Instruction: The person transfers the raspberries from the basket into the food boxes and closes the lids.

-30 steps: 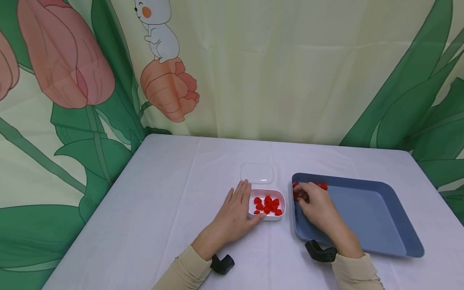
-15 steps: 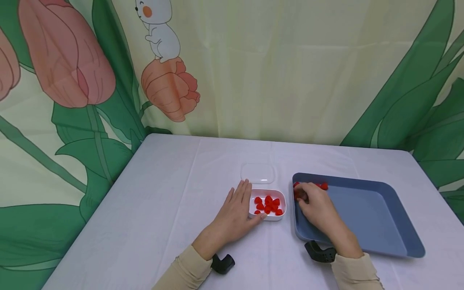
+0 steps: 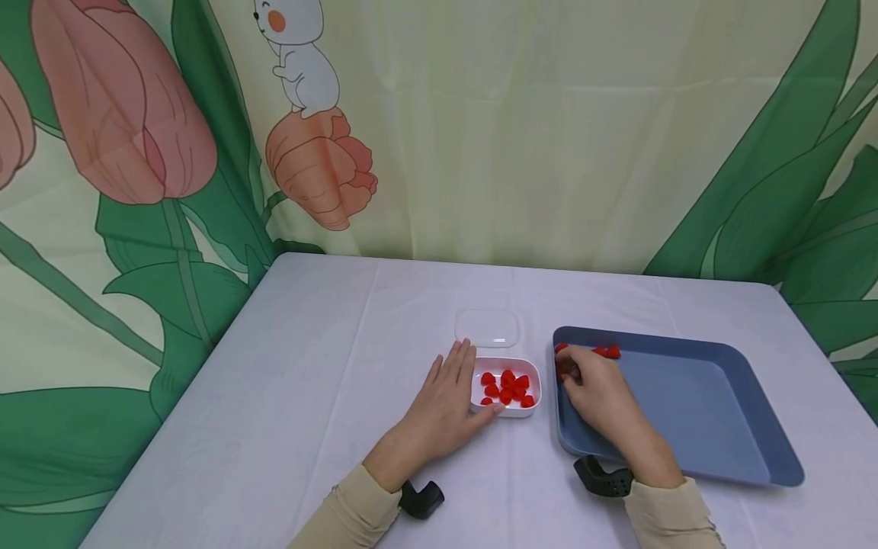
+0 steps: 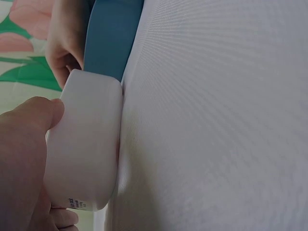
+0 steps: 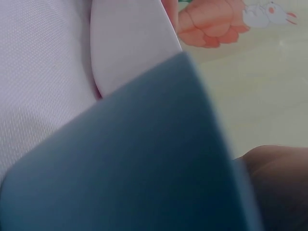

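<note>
- Here at the lower middle of the frame: red pieces (image 3: 505,395), loosely bunched on the floor of the white box (image 3: 523,412), several touching.
- Over at the tray's upper left corner: more red pieces (image 3: 607,351), set along the far wall, with others half hidden below the fingers.
- Small, so probably very light; firm or squashy, hard to tell from here. Likely to skid or roll from a careless pinch. Best taken singly, thumb and forefinger on opposite sides, no hard squeeze.
- As for the box: smooth, apparently light plastic, probably quick to slide if nudged. Best held by the outer walls, clear of the opening.
- Now to the right hand (image 3: 604,389): bent down into that tray corner, fingers curled low among the red. Pinching a piece or merely touching one? Cannot tell, fingertips hidden.
- And the left hand (image 3: 439,408): fingers stretched straight along the box's left side, thumb against the near rim; a relaxed brace, nothing clenched.
- Across the right of the frame: the blue tray (image 3: 679,396), just beside the box, narrow gap between.
- Above the box in the frame: a clear lid (image 3: 488,328), flat on the white table (image 3: 288,396).
- Along the top: a flowery curtain (image 3: 521,137).
</note>
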### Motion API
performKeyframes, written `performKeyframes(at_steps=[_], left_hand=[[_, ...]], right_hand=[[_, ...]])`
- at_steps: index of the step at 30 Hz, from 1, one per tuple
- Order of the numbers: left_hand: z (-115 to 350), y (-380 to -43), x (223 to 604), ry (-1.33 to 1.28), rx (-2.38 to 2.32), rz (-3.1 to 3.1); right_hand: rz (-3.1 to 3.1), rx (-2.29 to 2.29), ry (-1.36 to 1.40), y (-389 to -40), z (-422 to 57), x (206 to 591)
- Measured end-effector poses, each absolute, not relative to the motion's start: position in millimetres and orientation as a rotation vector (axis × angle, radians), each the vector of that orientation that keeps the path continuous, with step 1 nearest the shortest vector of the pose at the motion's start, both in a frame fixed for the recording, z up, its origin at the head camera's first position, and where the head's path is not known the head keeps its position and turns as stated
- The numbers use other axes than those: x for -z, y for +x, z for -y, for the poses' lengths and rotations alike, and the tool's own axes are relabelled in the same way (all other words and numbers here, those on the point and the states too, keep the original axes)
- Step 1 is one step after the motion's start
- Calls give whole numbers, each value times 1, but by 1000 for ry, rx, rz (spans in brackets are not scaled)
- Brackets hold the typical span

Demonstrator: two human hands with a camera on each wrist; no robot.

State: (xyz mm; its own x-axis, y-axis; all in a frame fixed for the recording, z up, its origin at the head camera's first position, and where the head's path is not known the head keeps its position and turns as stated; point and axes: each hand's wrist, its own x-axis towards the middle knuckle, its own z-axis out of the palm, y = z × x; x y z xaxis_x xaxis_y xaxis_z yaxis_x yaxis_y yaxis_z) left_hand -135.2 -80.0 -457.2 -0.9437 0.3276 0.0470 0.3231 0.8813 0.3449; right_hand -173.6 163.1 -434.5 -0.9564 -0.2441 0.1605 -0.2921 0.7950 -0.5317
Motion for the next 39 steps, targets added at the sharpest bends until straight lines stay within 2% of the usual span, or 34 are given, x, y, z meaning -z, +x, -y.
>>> performKeyframes(at_steps=[39], left_hand=[[79,-135,458,513,-550,-3035]], right_hand=[[2682,-972,433,-169,-170,423]])
